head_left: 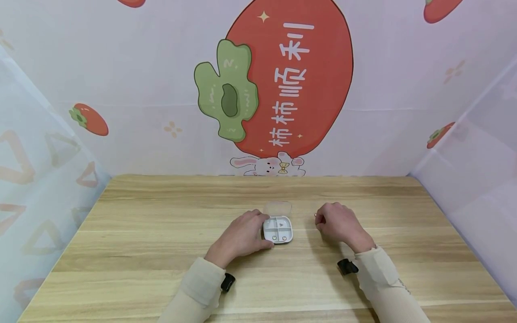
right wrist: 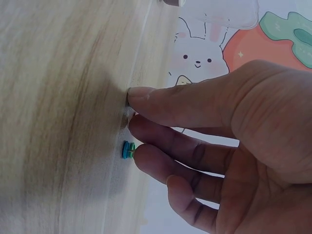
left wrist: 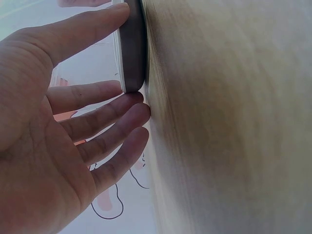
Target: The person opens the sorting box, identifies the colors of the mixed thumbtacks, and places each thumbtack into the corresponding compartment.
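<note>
A small white pill box (head_left: 266,230) with four compartments lies on the wooden table, its clear lid (head_left: 278,208) swung back. My left hand (head_left: 244,233) holds it from the left side, thumb at the near corner and index finger at the far one. Two small round pieces sit in its front compartments, and a tiny dark mark shows in the back right one. To the right, my right hand (head_left: 338,222) reaches down with thumb and index fingertips apart at the tabletop. Beside its middle fingertip is a tiny blue and green piece (right wrist: 128,150). A small red edge (head_left: 315,215) peeks out by the fingertips.
The wooden table (head_left: 161,211) meets a white printed backdrop (head_left: 153,67) behind, with a big red persimmon and a rabbit. White side panels stand at left and right. Black wrist straps or cameras (head_left: 347,266) hang at both cuffs.
</note>
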{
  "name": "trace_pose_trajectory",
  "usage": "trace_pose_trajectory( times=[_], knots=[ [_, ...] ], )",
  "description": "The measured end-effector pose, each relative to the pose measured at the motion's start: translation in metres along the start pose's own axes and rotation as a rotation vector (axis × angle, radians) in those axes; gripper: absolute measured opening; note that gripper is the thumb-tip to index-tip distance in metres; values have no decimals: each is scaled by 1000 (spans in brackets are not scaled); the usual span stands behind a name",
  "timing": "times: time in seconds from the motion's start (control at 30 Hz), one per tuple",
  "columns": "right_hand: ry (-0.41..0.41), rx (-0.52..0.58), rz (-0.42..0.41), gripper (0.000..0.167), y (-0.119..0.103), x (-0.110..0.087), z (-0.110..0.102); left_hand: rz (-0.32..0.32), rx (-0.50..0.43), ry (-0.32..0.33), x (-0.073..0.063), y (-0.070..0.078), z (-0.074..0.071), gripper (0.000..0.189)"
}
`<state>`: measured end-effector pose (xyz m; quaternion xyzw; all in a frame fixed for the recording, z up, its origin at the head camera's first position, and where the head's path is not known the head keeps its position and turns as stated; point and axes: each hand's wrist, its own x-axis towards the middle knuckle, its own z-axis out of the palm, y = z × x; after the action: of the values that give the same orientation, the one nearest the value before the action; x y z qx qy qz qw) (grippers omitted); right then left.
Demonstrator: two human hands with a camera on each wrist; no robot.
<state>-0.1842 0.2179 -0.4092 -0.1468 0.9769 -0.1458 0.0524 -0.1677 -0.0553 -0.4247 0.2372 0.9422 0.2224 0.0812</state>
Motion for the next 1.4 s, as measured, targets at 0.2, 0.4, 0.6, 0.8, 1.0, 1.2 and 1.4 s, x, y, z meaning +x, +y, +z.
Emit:
trace_pose_trajectory(
  times=[0.2,0.4,0.6,0.8,1.0,1.2,1.4],
  knots=[
    [13,-15,-5,23,0,0,-1,2,0,2,0,0,-1,66],
    [30,-22,-12,24,0,0,-1,3,6,3,0,0,-1,66],
    [43,-23,-19,23,-1,0,-2,8,4,1,1,-1,-1,66],
    [36,-6,-26,22,-4,0,-3,2,1,-4,1,-1,-1,66],
    [30,32,-27,19,-8,0,-4,-4,-1,-8,0,-1,-1,66],
    [46,78,-52,15,-12,-1,-4,-3,-5,-7,0,0,-1,67],
    [80,116,-112,13,-16,-1,-5,-2,-3,-6,0,0,-1,67]
  ],
)
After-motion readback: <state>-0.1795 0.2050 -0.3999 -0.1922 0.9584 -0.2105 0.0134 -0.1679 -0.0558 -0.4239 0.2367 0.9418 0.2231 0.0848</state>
